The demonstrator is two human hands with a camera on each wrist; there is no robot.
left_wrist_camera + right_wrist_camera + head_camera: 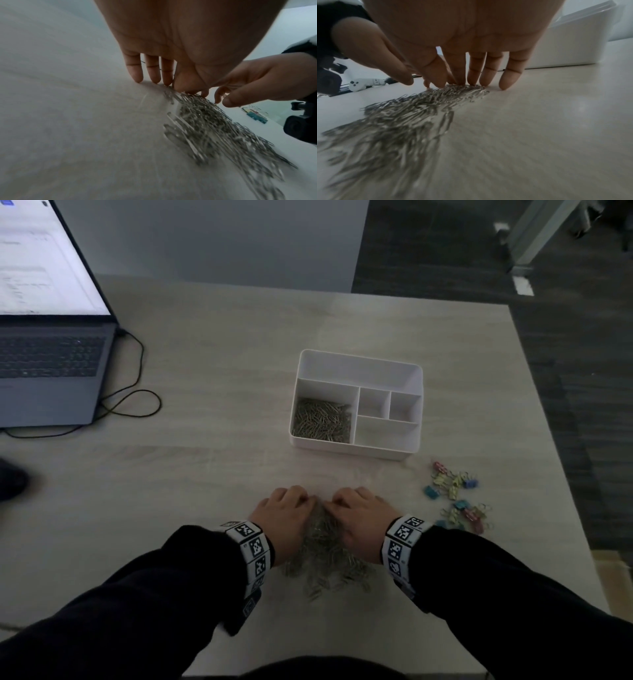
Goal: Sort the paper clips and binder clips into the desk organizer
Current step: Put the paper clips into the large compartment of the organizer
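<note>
The near part of the paper clip pile is smearing into grey streaks in both wrist views, so single clips are not separating there; the same pile is lying partly hidden under the left hand and the right hand in the head view. Both palms are running off the top edge of their wrist pictures (the wrists themselves are not showing). The binder clips are appearing too small to count from the left wrist; the desk organizer is being cut by the right edge; the laptop is being cropped at the left.
</note>
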